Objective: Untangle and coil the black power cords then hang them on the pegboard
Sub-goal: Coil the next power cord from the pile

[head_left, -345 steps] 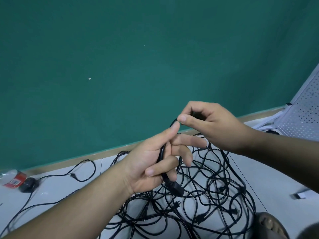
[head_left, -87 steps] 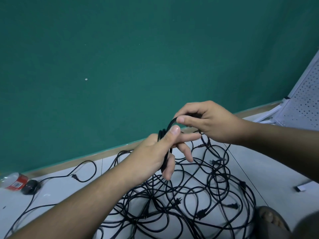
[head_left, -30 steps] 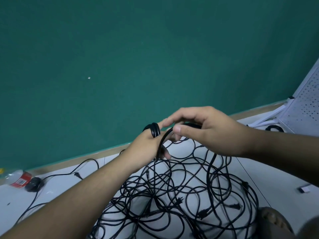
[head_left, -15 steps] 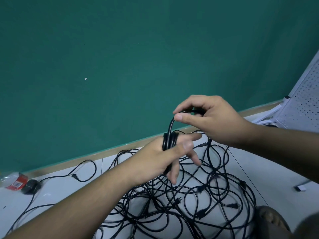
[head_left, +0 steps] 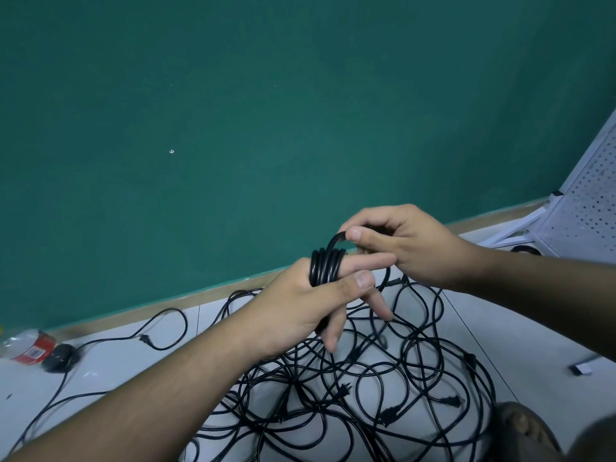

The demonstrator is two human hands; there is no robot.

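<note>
right hand (head_left: 410,248) pinches one cord (head_left: 325,266), four turns wrapped round left hand (head_left: 293,305).

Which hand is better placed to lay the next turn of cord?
The right hand: it pinches the free cord just above the coil, which is wound on the left hand.

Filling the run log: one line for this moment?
step: coiling; left hand: coil round fingers; right hand: pinches cord; pile: tangled
</note>
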